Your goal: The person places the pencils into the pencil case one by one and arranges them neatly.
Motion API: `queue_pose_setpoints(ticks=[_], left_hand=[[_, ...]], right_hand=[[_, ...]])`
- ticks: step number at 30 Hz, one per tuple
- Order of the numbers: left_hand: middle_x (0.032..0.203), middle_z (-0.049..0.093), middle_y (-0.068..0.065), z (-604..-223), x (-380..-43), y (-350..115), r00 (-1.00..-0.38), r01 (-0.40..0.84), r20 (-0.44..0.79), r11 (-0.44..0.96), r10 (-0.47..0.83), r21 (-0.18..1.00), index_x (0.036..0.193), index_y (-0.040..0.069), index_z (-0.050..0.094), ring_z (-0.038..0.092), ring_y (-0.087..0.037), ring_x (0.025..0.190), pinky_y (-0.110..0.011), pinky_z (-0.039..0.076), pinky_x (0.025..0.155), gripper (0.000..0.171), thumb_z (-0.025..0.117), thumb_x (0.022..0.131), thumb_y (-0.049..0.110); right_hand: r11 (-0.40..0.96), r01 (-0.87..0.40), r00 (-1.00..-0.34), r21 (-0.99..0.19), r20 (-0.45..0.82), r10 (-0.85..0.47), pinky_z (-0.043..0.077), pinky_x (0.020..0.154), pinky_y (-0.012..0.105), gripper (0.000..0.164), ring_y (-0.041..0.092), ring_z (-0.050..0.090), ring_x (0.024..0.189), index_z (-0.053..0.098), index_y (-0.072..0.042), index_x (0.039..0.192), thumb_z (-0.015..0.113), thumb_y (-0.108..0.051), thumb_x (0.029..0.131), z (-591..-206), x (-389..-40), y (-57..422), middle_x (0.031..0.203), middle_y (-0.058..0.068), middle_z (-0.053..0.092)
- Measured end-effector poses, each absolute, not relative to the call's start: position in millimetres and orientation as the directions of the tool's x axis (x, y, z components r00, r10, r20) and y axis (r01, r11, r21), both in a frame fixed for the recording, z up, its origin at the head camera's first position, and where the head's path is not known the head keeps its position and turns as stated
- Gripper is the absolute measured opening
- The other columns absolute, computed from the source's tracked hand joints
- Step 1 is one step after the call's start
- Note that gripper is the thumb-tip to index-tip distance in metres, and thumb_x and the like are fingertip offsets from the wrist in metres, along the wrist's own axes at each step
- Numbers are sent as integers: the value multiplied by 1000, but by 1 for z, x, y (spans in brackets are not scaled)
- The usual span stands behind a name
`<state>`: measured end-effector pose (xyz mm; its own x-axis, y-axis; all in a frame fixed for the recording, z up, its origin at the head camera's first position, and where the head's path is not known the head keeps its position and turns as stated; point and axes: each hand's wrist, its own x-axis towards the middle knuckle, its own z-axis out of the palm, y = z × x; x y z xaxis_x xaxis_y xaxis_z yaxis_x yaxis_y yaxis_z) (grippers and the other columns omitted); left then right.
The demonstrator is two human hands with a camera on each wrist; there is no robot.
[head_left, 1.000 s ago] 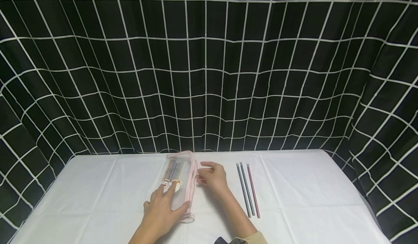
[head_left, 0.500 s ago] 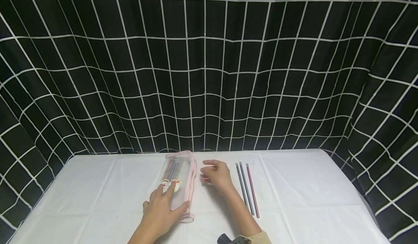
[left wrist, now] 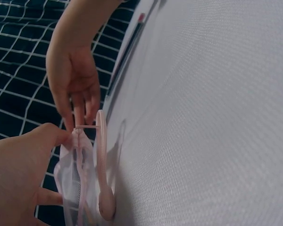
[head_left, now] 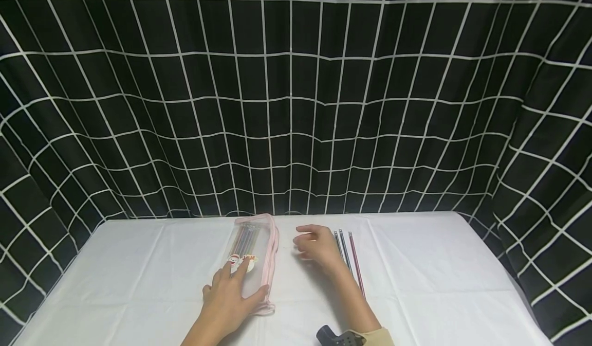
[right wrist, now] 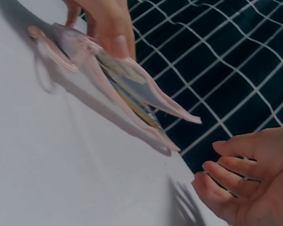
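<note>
Steadying hand: A person's left hand (head_left: 231, 294) spreads over the near part of a clear pouch (head_left: 268, 266), fingers and thumb touching it, apparently to keep the limp case from sliding.

Hovering hand: The right hand (head_left: 319, 246) hangs apart from the pouch, between it and the loose pencils. Its fingers are bent loosely with gaps between them and hold nothing; its position leaves the pouch's mouth unblocked.

Pouch: It lies left of centre on a white cloth (head_left: 439, 284), long side running away from the person. The pink-edged mouth faces the right hand, likely a handy way round for two-handed work.

Zip: Its pink lips (right wrist: 107, 92) stand parted in the right wrist view. The left thumb reaches the near end, where it probably serves as an anchor. A pink strap (left wrist: 102, 160) sits just beside it.

Bundled pencils: Several pencils (head_left: 245, 239) lie lengthwise inside, a fit that seems to suit the narrow case; fingers and a printed patch (head_left: 234, 259) make the count uncertain.

Loose pencils: Two dark pencils (head_left: 345, 248) and a red pencil (head_left: 355, 258) lie nearly parallel right of the pouch, partly hidden by the right arm. The spacing would make each easy to single out.
</note>
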<state>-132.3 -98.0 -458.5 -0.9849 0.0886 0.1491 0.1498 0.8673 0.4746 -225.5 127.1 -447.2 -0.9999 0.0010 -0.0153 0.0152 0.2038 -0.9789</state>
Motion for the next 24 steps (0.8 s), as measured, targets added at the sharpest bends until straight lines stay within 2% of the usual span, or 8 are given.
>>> queue_pose_setpoints(ticks=[4, 16, 24], left_hand=[[144, 56, -28, -459, -133, -97, -984, 151, 154, 868, 87, 473, 149, 9, 59, 57, -47, 128, -65, 46, 81, 79, 67, 91, 63], [143, 56, -29, -460, -132, -97, -982, 161, 168, 864, 90, 477, 148, 9, 60, 58, -46, 126, -65, 46, 80, 78, 67, 91, 62], [143, 56, -29, -460, -133, -97, -983, 159, 160, 863, 92, 480, 148, 8, 59, 57, -46, 126, -66, 46, 81, 80, 68, 91, 63]], right_hand=[[237, 17, -1000, -971, -12, 19, 64, 68, 41, 38, 36, 78, 79, 66, 13, 127, 69, 5, 90, -447, -228, 138, 101, 26, 76], [371, 19, -997, -929, 9, 73, 64, 73, 39, 41, 40, 77, 94, 64, 12, 132, 72, 2, 93, -437, -228, 166, 111, 30, 73], [452, 30, -992, -892, 30, 125, 64, 73, 37, 43, 40, 77, 91, 64, 12, 131, 73, 0, 91, -438, -231, 180, 110, 30, 73]])
